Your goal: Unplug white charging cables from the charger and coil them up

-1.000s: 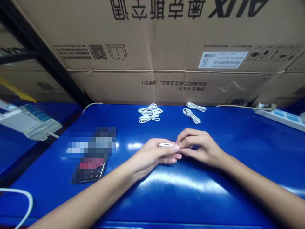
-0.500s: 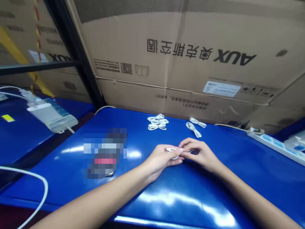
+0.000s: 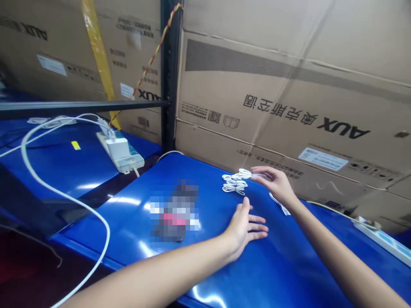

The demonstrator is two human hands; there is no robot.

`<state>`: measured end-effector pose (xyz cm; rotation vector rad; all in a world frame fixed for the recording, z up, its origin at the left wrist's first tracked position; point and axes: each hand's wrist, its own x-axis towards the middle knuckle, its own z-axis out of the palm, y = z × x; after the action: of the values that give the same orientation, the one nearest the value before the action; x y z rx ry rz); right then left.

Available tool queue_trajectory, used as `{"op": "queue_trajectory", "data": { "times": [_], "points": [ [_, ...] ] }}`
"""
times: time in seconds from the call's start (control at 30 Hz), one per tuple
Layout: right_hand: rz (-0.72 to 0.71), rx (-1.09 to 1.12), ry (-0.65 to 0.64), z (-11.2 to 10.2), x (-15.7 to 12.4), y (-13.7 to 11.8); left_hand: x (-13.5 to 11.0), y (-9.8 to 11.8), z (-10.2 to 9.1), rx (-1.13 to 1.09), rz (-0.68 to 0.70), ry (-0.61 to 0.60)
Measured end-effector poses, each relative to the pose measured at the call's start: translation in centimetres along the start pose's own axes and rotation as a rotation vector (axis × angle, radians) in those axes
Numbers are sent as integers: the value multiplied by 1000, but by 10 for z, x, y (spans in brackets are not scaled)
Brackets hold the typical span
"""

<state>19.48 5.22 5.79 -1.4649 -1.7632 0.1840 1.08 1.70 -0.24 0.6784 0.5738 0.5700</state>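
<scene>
My right hand (image 3: 276,183) reaches across the blue table (image 3: 208,179) to a small pile of coiled white cable bundles (image 3: 234,184). Its fingers are stretched out and its fingertips touch the topmost bundle (image 3: 244,173). My left hand (image 3: 248,226) lies flat on the table nearer to me, fingers spread, holding nothing. Another white cable bundle (image 3: 278,204) lies partly hidden under my right wrist.
A blurred-out phone (image 3: 173,216) lies left of my left hand. White power strips sit on the left table (image 3: 123,155) and at the far right (image 3: 382,239). A thick white cable (image 3: 64,194) loops at left. Cardboard boxes (image 3: 289,98) and a black post (image 3: 168,77) stand behind.
My hands have separated. The right hand moved from the table's middle out to the cable pile with the small coil; the left hand let go and flattened. The view swung left.
</scene>
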Motion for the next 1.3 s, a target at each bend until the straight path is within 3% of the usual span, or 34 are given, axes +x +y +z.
{"op": "queue_trajectory", "data": {
  "times": [0.07, 0.13, 0.3, 0.4, 0.47, 0.6, 0.73, 0.87, 1.0, 1.13, 1.3],
  "points": [
    [7, -91, -10, -1, 8, 12, 0, -1, 0, 75, 11, -34],
    [39, -214, -19, -9, -2, 25, 1, 2, 1, 137, 35, -53],
    [200, -507, 27, -32, -80, 55, 4, 5, 3, 278, 84, -90],
    [222, -525, -13, -32, -118, 62, 6, 0, 0, 330, 108, -104],
    [195, -443, -87, -27, -129, 57, 7, -3, -4, 350, 116, -88],
    [193, -107, -84, -10, -129, 28, 10, 4, -10, 306, 74, -24],
    [255, 210, -134, 4, -130, -4, 10, 16, -12, 216, -44, -149],
    [266, 384, -194, 3, -134, -15, 11, 18, -13, 177, -34, -201],
    [251, 313, -75, -4, -133, -9, 9, 14, -11, 213, -17, -216],
    [127, 227, -88, -5, -131, -2, 6, 11, -5, 263, -17, -246],
    [74, 203, -62, -2, -133, 1, 6, 9, -3, 318, -7, -268]
  ]
}}
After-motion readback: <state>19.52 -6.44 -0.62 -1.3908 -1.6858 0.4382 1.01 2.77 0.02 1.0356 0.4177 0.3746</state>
